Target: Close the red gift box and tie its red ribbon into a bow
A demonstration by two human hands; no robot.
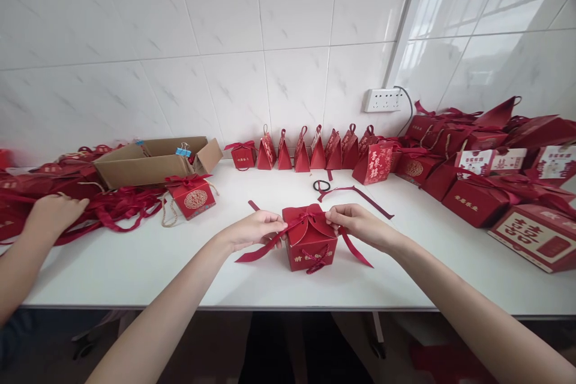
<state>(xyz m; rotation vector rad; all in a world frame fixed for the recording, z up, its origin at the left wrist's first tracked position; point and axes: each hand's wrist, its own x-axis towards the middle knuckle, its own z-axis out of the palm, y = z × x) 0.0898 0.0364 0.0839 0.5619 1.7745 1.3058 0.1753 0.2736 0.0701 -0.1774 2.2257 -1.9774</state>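
A small red gift box [294, 246] stands upright on the white table in front of me, its top flaps folded together. A red ribbon [357, 252] crosses its top, with a knot or loop at the middle. My left hand [258, 231] pinches one side of the ribbon at the box's left edge, and a loose tail hangs below it. On the other side my right hand [351, 222] pinches the ribbon, its tail trailing to the lower right. A twisted red cord handle [316, 259] droops over the box's front face.
Another person's hand [54, 216] rests near red ribbons [117, 213] on the left. Behind lie a cardboard box [144, 171], a finished gift box [194, 199] and a row of pointed boxes [302, 156]. Ribbon scraps [369, 197] and a black ring [321, 185] lie beyond; boxes [477, 198] pile up right.
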